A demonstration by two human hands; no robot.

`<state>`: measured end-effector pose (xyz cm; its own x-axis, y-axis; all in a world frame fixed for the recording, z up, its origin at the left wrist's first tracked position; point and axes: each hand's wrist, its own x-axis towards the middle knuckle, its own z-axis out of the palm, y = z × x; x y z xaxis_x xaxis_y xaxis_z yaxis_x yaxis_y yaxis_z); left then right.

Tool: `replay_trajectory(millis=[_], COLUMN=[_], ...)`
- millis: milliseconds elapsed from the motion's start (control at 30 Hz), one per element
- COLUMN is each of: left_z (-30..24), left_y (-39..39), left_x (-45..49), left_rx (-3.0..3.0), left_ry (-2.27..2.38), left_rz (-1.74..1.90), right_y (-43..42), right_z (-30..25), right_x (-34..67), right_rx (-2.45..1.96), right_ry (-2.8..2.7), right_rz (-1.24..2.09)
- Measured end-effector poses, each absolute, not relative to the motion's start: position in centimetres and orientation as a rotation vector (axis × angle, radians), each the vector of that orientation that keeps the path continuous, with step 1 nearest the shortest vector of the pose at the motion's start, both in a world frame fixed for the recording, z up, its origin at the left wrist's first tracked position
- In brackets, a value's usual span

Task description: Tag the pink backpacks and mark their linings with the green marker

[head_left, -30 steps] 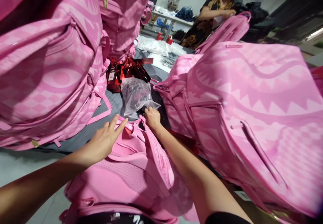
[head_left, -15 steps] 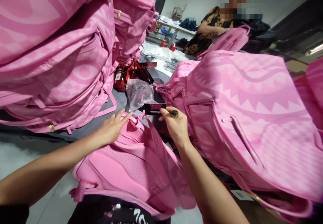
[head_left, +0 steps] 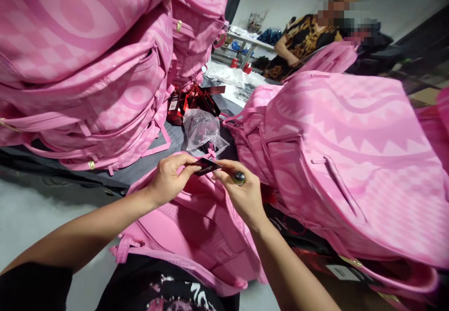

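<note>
A small dark card tag (head_left: 207, 165) is pinched between both my hands above a pink backpack (head_left: 196, 231) that lies back-panel up in front of me. My left hand (head_left: 170, 178) is closed on the tag's left end. My right hand (head_left: 242, 193), wearing a dark ring, is closed on its right end. A clear plastic bag (head_left: 201, 129) lies just beyond the tag on the dark table.
Stacked pink patterned backpacks (head_left: 87, 68) tower on the left, and more pink backpacks (head_left: 343, 161) fill the right. Red and black tags (head_left: 191, 101) lie behind the plastic bag. Another person (head_left: 308, 39) in a patterned top works at the far end near a white table (head_left: 245, 37).
My right hand picked up the dark tag from beside the plastic bag and brought it closer. My left hand left the backpack top and closed on the tag's other end.
</note>
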<state>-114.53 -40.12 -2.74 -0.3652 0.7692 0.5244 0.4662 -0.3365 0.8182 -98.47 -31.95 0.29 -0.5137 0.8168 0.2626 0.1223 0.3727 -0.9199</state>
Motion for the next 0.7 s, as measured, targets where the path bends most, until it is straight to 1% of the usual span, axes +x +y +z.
replay_trajectory(millis=[100,167,233,333,433,500,567,700], left_z=[-2.8,-3.2,-4.1,-6.3,-8.7,-9.6,-10.2,-11.0], left_y=[-40.9,-41.8,-43.0,-45.2,-46.9,-47.3,-47.3,-46.8], left_x=[-114.3,-114.9,-116.0,-118.1,-119.1,-119.0,-118.7,-118.7], left_rx=[1.554,1.569,1.599,1.564,1.509,1.504,1.513,1.538], left_ry=[1.569,1.634,1.818,2.155,2.228,2.228,2.261,2.310], left_rz=[1.832,1.810,1.757,1.533,1.072,0.887,0.860,0.910], right_y=[-32.5,-32.3,-32.0,-31.7,-32.1,-32.5,-32.7,-32.6], right_z=[0.4,0.0,-0.6,-1.5,-2.1,-2.5,-3.0,-3.5], right_x=[-98.4,-98.3,-98.3,-98.8,-100.3,-101.6,-102.7,-103.8], right_rx=[-0.788,-0.799,-0.786,-0.754,-0.757,-0.739,-0.704,-0.661], right_ry=[-1.961,-2.036,-2.166,-2.553,-2.992,-3.158,-3.253,-3.376], right_rz=[1.315,1.160,0.853,0.519,0.354,0.233,0.173,0.186])
